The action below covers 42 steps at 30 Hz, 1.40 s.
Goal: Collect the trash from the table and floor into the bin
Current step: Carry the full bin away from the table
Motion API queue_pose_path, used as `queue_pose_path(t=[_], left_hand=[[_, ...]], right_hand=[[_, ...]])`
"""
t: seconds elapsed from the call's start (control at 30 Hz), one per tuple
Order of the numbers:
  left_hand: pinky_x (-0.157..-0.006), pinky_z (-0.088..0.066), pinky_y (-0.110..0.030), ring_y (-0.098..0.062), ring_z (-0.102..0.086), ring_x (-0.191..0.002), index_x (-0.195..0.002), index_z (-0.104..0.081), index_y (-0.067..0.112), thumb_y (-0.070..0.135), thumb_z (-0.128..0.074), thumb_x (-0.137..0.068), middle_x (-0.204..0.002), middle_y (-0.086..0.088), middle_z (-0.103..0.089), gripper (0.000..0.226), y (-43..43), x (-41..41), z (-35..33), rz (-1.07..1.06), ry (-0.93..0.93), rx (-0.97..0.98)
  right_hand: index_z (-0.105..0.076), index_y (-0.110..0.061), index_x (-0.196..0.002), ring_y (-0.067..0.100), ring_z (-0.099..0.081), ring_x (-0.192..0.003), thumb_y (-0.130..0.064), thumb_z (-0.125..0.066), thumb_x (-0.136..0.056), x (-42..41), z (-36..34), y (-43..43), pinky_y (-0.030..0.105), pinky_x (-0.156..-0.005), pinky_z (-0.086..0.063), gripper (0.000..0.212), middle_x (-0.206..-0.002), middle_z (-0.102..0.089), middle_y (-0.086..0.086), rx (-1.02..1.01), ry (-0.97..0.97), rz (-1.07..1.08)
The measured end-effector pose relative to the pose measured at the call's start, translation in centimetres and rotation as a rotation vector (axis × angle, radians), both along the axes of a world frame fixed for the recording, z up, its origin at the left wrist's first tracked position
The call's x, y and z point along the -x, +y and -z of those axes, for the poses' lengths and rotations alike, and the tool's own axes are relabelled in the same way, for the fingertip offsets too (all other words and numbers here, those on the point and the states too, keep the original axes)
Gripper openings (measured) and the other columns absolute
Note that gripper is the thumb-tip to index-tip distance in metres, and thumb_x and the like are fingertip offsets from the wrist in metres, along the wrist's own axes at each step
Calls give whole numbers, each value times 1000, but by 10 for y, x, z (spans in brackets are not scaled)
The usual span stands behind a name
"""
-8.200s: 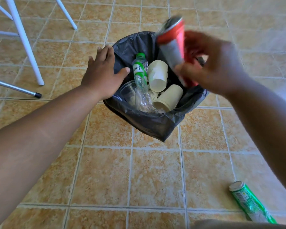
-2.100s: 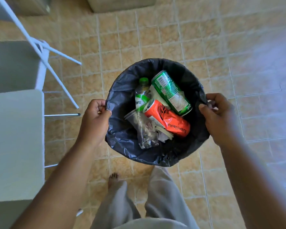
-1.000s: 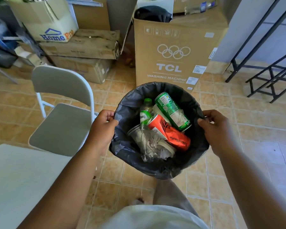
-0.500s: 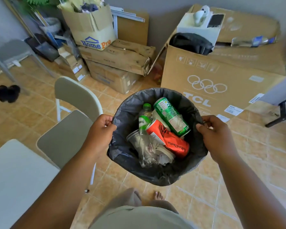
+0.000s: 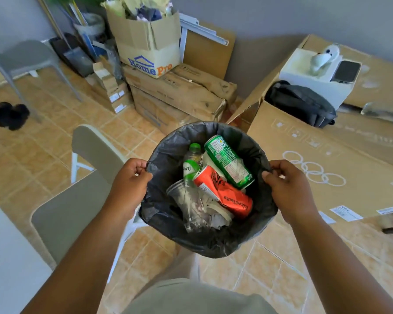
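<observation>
so the bin (image 5: 208, 242) hangs dead centre between them; left hand (image 5: 128, 189) and right hand (image 5: 289, 189) each pinched shut on opposite sides of its rim, equally close; cans (image 5: 228, 163) and bottle (image 5: 192, 165) already inside

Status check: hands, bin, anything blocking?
Left hand and right hand both grip the bin rim, bin held up. Green can, red can, bottle inside. Chair close on left.
</observation>
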State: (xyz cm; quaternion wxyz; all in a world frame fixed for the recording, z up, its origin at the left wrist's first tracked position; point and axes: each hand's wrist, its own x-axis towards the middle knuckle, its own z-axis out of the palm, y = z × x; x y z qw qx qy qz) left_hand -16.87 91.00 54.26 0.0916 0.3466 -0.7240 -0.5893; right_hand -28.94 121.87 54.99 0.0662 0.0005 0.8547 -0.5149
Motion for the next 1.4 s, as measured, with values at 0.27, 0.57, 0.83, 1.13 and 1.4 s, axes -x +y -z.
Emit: queue_pose_path(t=[0.27,0.57,0.83,1.13,1.4], left_hand=[[-61,-51,-41,-31,-60,-64,-80,-59,33,25,-57,-75,-83,-16,-63,10,-85,106,-1,4,-22,52],[-62,-44,-39,-26,-56,-72,-84,-58,25,10,-56,-89,-90,-21,-61,16,-163,194,5,-120,-15,43],[-57,-38,-35,-22,-48,-64,-76,-57,34,12,-58,-87,-80,-7,-57,24,-234,268,17,-332,-66,37],[-56,-37,-30,-18,-49,-62,-77,-56,32,10,-59,-86,-75,2,-56,24,-300,332,12,-590,-58,25],[-59,-40,-31,-20,-51,-68,-91,-59,14,5,-57,-88,-79,-1,-55,10,-379,352,9,-738,-68,35]], right_hand=[[-68,-25,-94,32,-60,-77,-12,-66,-88,116,-13,-86,43,-71,-53,14,-81,-60,10,-30,14,-39],[-67,-36,-88,22,-58,-71,-21,-68,-83,246,-1,-183,44,-71,-52,15,-68,-59,-11,-29,36,-158],[-66,-28,-92,18,-56,-70,-20,-70,-87,370,15,-290,44,-72,-52,11,-73,-57,0,-64,11,-351],[-68,-26,-96,10,-54,-72,-9,-69,-84,487,-2,-416,36,-72,-46,20,-75,-53,-6,15,-66,-622],[-66,-27,-88,18,-56,-70,-20,-62,-60,536,7,-554,43,-68,-51,30,-68,-55,-14,-33,-158,-775]])
